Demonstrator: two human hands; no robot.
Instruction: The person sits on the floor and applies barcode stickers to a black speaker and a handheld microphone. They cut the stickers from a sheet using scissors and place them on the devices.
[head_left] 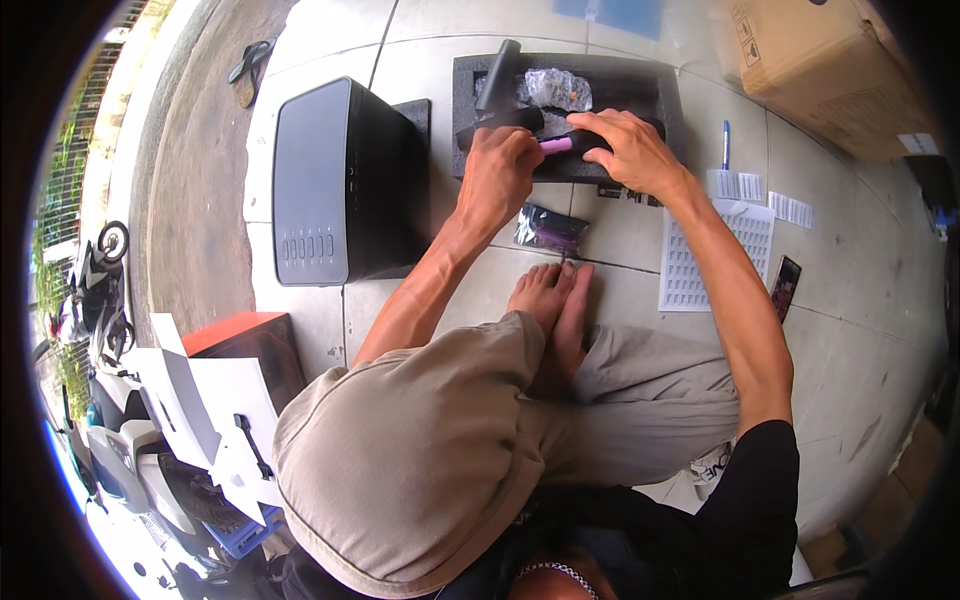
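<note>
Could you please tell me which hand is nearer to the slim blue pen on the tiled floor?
Right: the right hand is left of the slim blue pen; the left hand lies farther away on that side.

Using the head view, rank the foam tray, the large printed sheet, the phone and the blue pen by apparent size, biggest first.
1. Foam tray
2. Large printed sheet, partly behind the forearm
3. Phone
4. Blue pen

A big machine (345, 180) is sitting left of the foam tray (463, 90). A small packet (552, 232) is lying between the tray and the feet (545, 298). Right of them, a phone (786, 287) is lying just beside a paper sheet (685, 262).
</note>
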